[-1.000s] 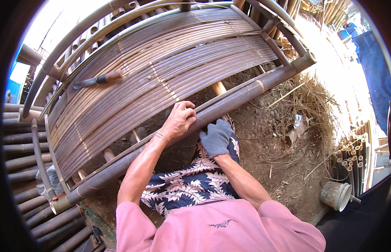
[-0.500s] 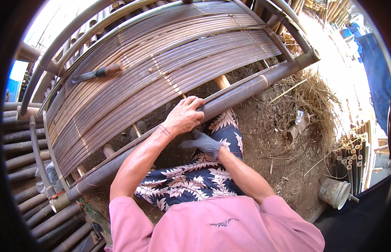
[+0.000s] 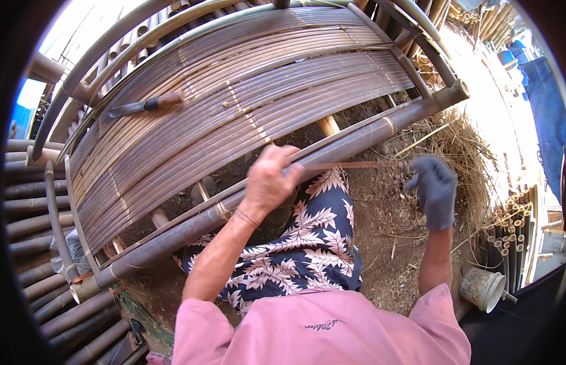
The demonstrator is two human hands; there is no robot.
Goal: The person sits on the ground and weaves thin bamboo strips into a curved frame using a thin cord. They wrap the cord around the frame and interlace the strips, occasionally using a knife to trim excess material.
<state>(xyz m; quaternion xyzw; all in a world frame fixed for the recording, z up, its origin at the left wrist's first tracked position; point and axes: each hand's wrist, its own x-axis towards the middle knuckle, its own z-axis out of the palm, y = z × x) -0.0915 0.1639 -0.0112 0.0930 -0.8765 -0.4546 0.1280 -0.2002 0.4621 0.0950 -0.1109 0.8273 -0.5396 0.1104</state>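
A long dark bamboo pole (image 3: 356, 135) forms the front edge of a slatted bamboo bench seat (image 3: 234, 91). My bare left hand (image 3: 272, 179) is at the middle of this pole, its fingers curled and slightly blurred; what they grip is hidden. A thin brown strip (image 3: 356, 165) runs taut from beside my left thumb to my right hand (image 3: 435, 188). That hand wears a grey glove and is closed around the strip's far end, out to the right of the pole. On the slats lies a knife (image 3: 146, 104) with a wooden handle.
Dry fibre and straw (image 3: 456, 143) are heaped on the dirt floor at right. Beyond stand a bundle of cut bamboo (image 3: 508, 234) and a tipped white bucket (image 3: 482, 289). Bamboo poles (image 3: 45, 243) lie stacked at left. The bench's curved bamboo arm (image 3: 58, 115) rises at far left.
My right hand has swung from beneath the pole far out to the right, drawing the brown strip into view. My left hand has stayed at the pole, its fingers shifting slightly.
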